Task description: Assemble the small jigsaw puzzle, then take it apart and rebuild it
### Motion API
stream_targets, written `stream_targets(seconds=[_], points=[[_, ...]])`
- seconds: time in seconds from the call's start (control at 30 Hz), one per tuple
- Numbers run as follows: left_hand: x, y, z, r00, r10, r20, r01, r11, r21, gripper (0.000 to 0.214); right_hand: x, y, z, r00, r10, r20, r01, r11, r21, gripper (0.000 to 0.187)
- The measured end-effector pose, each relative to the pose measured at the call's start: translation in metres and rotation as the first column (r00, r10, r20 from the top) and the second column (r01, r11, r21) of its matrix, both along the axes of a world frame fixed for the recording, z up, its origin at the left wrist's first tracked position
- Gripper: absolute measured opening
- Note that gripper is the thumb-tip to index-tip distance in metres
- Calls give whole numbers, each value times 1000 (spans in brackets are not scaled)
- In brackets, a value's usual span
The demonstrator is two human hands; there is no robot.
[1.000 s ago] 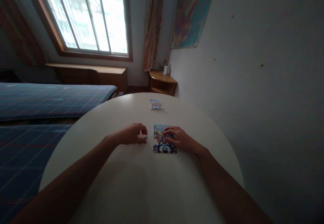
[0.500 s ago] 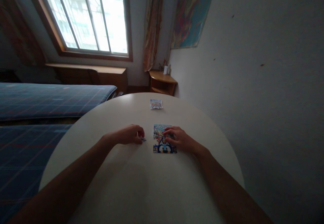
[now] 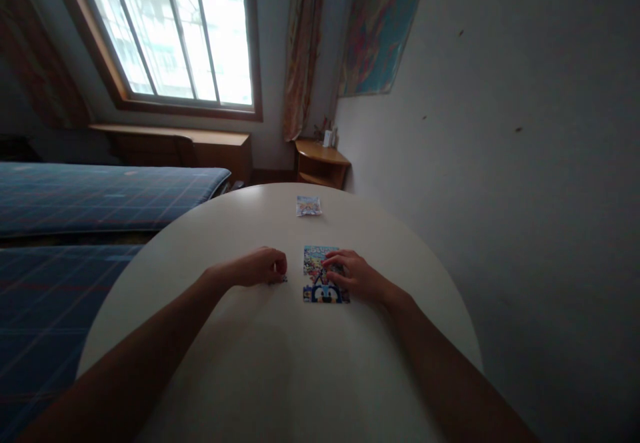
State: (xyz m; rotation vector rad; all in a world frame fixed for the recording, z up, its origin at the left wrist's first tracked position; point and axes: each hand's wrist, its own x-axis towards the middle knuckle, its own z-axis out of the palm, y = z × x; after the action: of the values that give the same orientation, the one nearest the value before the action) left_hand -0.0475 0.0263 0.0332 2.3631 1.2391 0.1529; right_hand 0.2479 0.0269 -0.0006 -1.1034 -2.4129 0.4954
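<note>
A small colourful jigsaw puzzle (image 3: 318, 276) lies on the round white table (image 3: 280, 363), mostly put together. My right hand (image 3: 353, 275) rests on its right half with the fingers curled and pressing on the pieces. My left hand (image 3: 260, 266) sits just left of the puzzle, fingers pinched on a small puzzle piece (image 3: 283, 277) against the tabletop. A little gap separates that piece from the puzzle's left edge.
A small printed packet (image 3: 308, 205) lies near the table's far edge. A wall runs along the right side. Blue checked beds (image 3: 100, 193) stand to the left, and a wooden corner shelf (image 3: 320, 163) stands beyond the table under the window.
My left hand has shifted slightly while keeping its pinch on the small piece. The right hand and the puzzle have not moved.
</note>
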Motion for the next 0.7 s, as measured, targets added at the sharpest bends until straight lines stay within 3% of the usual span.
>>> stream_targets(seconds=[0.3,0.7], points=[[7,-1,-3,993,-85,85,86,996,-7,17,-1,0,0,1000,-5,15,5,1000,1,30],[17,-5,-1,984,-108,139,107,994,15,22,-1,0,0,1000,-8,9,8,1000,9,28]])
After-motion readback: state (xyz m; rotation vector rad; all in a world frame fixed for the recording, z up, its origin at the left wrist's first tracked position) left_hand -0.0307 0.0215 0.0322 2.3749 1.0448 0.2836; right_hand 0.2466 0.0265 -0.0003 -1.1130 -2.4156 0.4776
